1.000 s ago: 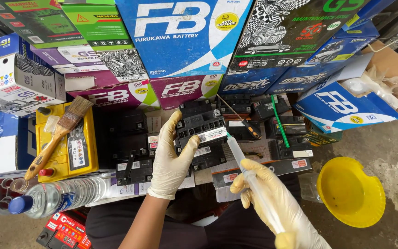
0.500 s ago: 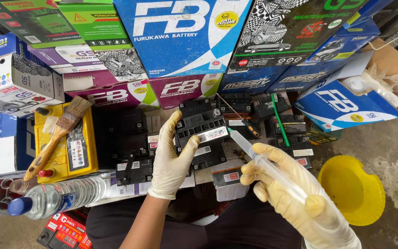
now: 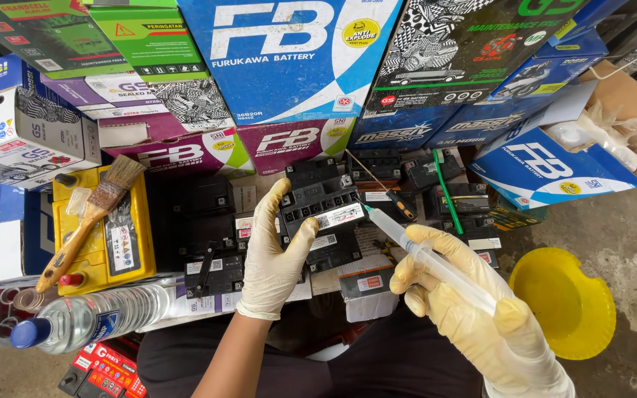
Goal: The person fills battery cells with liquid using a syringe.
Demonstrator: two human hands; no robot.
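Observation:
My left hand (image 3: 273, 254), in a cream rubber glove, grips a small black battery (image 3: 324, 210) by its left side and holds it tilted above a row of other black batteries. My right hand (image 3: 473, 313), gloved the same, holds a clear plastic syringe (image 3: 429, 258). The syringe tip rests at the battery's upper right edge. My dark trousers show below both hands.
Stacked battery cartons (image 3: 296, 59) fill the back. A yellow battery (image 3: 105, 236) with a paintbrush (image 3: 90, 217) on it sits at left, a clear bottle with a blue cap (image 3: 90, 320) in front of it. A yellow plastic bowl (image 3: 565, 302) lies on the concrete floor at right.
My right hand has shifted slightly up and left, keeping the syringe tip at the battery's edge. The left hand holds the battery in nearly the same place.

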